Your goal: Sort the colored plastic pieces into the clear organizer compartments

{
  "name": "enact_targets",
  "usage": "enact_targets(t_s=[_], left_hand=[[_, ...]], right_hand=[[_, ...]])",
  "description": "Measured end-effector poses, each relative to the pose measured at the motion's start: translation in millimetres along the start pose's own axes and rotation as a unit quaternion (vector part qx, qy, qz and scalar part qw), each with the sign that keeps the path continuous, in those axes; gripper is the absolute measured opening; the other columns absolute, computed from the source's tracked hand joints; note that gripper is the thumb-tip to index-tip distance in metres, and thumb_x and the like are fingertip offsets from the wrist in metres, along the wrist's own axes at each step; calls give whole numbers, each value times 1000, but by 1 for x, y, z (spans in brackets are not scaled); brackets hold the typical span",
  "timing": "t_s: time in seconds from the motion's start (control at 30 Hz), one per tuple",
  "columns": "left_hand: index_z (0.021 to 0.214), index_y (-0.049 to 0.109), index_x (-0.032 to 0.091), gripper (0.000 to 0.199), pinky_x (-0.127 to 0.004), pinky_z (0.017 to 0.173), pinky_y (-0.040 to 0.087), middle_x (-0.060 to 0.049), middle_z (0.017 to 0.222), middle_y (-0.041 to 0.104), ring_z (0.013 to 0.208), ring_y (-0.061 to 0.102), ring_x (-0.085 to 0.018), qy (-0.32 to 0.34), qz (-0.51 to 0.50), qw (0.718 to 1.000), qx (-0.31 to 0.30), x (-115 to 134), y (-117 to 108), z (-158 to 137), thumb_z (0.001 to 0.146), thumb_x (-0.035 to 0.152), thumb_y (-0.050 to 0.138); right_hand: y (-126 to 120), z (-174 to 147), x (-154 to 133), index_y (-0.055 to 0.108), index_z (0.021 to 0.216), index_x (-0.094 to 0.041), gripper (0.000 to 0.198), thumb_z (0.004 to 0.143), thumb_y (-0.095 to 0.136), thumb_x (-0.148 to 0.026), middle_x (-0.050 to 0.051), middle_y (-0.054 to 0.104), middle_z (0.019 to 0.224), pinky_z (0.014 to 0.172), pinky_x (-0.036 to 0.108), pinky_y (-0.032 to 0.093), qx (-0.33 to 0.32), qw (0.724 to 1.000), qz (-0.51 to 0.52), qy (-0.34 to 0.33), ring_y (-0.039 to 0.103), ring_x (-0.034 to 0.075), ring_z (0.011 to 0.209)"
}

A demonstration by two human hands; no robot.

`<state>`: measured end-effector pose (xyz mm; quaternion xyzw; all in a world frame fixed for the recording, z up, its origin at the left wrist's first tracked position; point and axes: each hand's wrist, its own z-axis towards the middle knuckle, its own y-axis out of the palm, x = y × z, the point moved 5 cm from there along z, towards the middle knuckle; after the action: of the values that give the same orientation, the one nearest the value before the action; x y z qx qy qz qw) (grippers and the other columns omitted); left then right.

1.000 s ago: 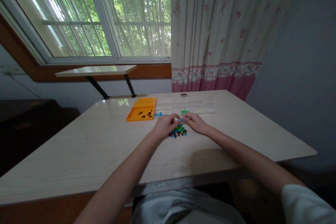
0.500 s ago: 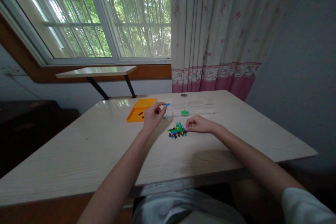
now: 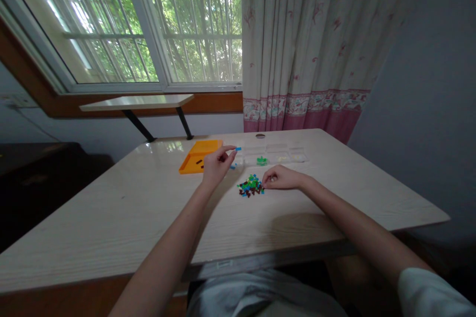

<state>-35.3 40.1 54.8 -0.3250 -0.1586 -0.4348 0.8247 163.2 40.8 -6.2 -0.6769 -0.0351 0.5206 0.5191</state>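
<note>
Between the thumb and forefinger of my left hand (image 3: pixel 217 163) is a small blue building brick (image 3: pixel 238 148), held above the leftmost clear box. My right hand (image 3: pixel 282 177) has its fingers curled together at the right edge of a pile of small bricks (image 3: pixel 251 186), coloured green, blue, brown and yellow. What its fingertips hold, if anything, is hidden. Behind the pile stand clear plastic boxes with raised lids. One contains green bricks (image 3: pixel 262 160), another a few pale yellow pieces (image 3: pixel 283 159), and blue pieces (image 3: pixel 233 166) show in the left one.
An open orange case (image 3: pixel 188 164) with a few dark brown bricks lies left of my left hand. A raised shelf (image 3: pixel 137 102) on black legs stands at the table's back left. A dark round spot (image 3: pixel 260 135) marks the rear of the table (image 3: pixel 148 218).
My right hand has shifted very slightly left, closer in against the pile. My left hand stays almost still with the blue brick.
</note>
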Motion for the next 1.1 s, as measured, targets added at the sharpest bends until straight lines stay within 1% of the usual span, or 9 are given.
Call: enact_targets(t_s=[0.13,0.27,0.37,0.47,0.57,0.67,0.83,0.93,1.1], left_hand=[[88,65,18,26,-17,46,31,6,46,44,43,41,-7,-37,28,999,-1,-9,2,0,77,37,52],[86,66,19,26,-19,46,28,3,50,50,45,45,-9,-102,127,987,10,-36,1,-3,76,39,53],[81,67,17,24,-20,45,25,-2,54,56,47,47,-12,-148,191,970,-27,-56,1,-6,73,37,56],[84,67,15,25,-21,47,26,-6,60,61,52,50,-14,-167,212,961,-61,-63,3,-9,72,35,57],[89,66,15,27,-21,49,28,-5,60,60,53,50,-13,-152,182,966,-101,-57,12,-10,77,34,51],[86,67,15,30,-21,48,27,0,52,53,49,46,-11,-105,120,971,-176,-42,29,-12,78,35,47],[82,68,13,32,-19,46,25,3,49,48,47,39,-8,-65,7,953,-297,-14,55,-26,77,37,46],[82,68,12,34,-19,46,26,2,51,49,48,39,-8,-77,-34,941,-329,-6,60,-32,77,37,46],[82,68,12,33,-18,44,25,3,49,47,46,36,-7,-91,-62,935,-336,-3,61,-33,75,38,49]], right_hand=[[0,-2,-1,69,86,-13,25,73,57,-31,2,63,71,58,20,38,-11,1000,12,-12,52,10,63],[1,-1,0,69,88,-14,24,71,59,-28,1,61,67,55,19,37,-17,1000,17,-15,50,9,61],[3,1,0,69,88,-13,24,72,59,-29,2,62,70,56,19,37,-20,999,25,-17,51,10,63],[4,2,1,68,86,-12,24,74,57,-31,4,64,74,58,20,39,-15,999,42,-6,52,11,64],[1,2,0,66,83,-12,23,76,55,-32,4,63,74,58,20,39,22,999,39,-3,52,11,64],[-6,2,0,62,86,-12,23,80,51,-31,3,60,73,58,20,37,101,995,25,-5,50,10,62],[-11,4,-3,59,86,-14,17,82,48,-27,3,58,78,61,22,37,195,980,-18,-26,49,10,66],[-9,4,-10,59,86,-16,13,82,49,-23,4,58,80,64,23,38,217,971,-80,-55,50,12,69],[-6,3,-21,59,90,-17,15,84,46,-22,5,58,83,68,25,39,227,960,-142,-77,51,14,74]])
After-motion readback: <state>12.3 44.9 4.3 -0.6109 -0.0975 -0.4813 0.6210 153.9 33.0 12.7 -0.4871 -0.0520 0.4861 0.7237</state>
